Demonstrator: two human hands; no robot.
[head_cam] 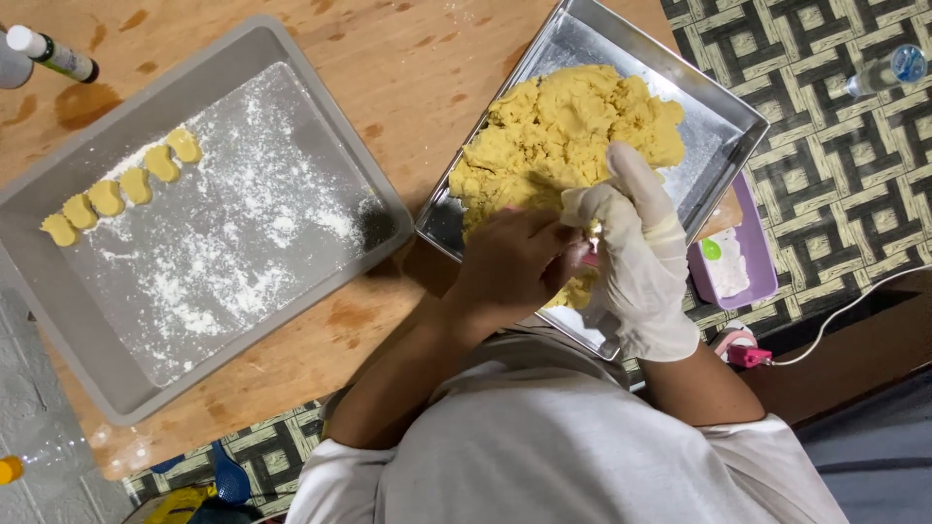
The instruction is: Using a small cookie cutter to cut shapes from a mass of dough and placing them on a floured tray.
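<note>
While both hands meet over the near edge of a metal tray (723,121), a person works at a mound of yellow dough (563,126) that lies just beyond the fingertips, its bulk stretching away toward the tray's far corner. The bare left hand (510,267) curls closed around something small and pinkish, mostly hidden; the gloved right hand (636,257) is partly closed, thumb raised, pressing dough against it. Both are equally near the mound. Well apart to the left, a floured grey tray (97,359) holds a row of five shaped pieces (121,189), with open floured room beside them on the wooden board (408,68).
</note>
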